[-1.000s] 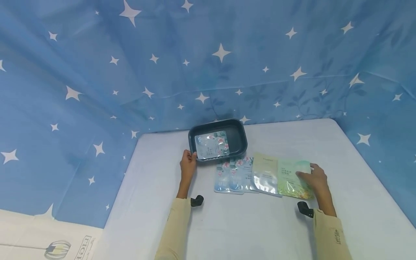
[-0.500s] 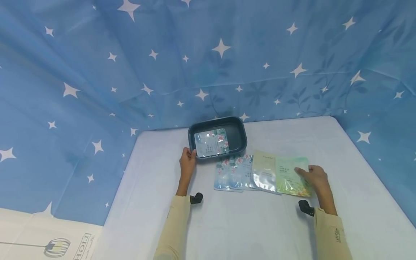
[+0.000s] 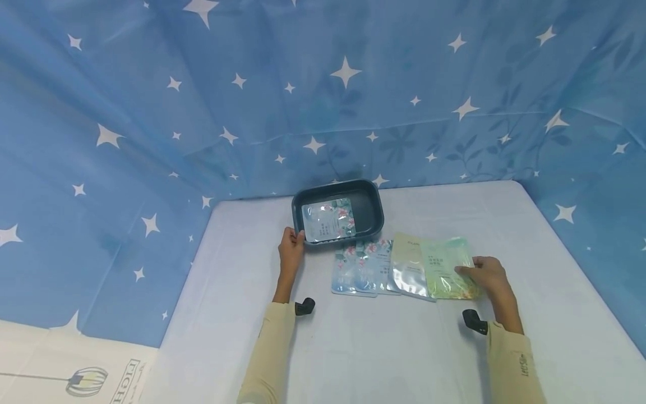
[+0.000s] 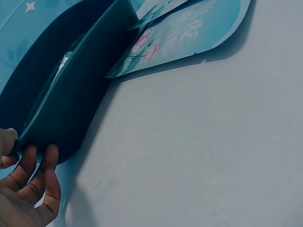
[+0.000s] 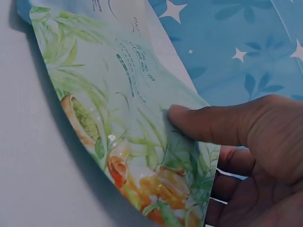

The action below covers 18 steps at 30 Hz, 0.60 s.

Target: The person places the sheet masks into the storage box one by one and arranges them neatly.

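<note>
At the near left corner of a dark blue-grey tray (image 3: 370,227), my left hand (image 3: 290,249) pinches the rim between thumb and fingers. A blue floral sachet (image 3: 329,220) lies inside the tray. My right hand (image 3: 492,276) grips the right edge of a green sachet (image 3: 446,269), thumb on top and fingers beneath. In the right wrist view the green sachet (image 5: 137,123) bends in that grip. Its left side overlaps a beige-and-silver sachet (image 3: 410,269). Further left, blue floral sachets (image 3: 348,275) overlap one another, close to the tray's front wall.
A white cloth covers the table (image 3: 383,353). Behind it and along the sides hangs a blue curtain (image 3: 262,112) with white stars; the tray stands near its back part. A black wrist mount (image 3: 304,306) sticks out from the left sleeve, another mount (image 3: 473,320) from the right.
The green sachet has shifted a little left in my right hand, further over the beige one. My left hand stays on the tray's rim. The head view has tilted slightly.
</note>
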{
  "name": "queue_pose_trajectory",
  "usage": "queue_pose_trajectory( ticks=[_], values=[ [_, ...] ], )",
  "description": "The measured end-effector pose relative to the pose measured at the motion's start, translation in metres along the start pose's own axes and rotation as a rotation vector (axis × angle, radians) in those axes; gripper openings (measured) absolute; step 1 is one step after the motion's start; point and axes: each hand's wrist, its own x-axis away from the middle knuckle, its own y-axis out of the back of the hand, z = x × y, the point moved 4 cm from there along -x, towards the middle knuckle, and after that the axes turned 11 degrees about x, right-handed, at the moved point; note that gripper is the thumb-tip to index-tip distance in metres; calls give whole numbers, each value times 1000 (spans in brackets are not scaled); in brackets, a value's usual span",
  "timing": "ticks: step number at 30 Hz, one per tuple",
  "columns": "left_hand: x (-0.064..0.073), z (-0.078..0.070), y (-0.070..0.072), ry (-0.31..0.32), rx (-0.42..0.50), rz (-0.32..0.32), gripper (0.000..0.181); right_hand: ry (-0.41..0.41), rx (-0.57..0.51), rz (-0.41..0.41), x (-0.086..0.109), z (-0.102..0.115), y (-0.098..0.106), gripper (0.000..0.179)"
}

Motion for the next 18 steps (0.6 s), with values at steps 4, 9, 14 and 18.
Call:
queue_pose_trajectory(
  ticks=[4, 9, 14, 18],
  values=[
    [1, 1, 0, 3, -10, -1, 19, 9, -1, 19, 2, -3, -1, 78],
    [1, 0, 2, -12, -5, -11, 18, 61, -17, 35, 2, -2, -3, 74],
    [0, -2, 2, -34, -7, -7, 18, 117, -57, 56, 5, 0, -3, 75],
    [0, -2, 2, -29, -19, -10, 18, 165, -84, 34, 6, 0, -3, 73]
  ],
)
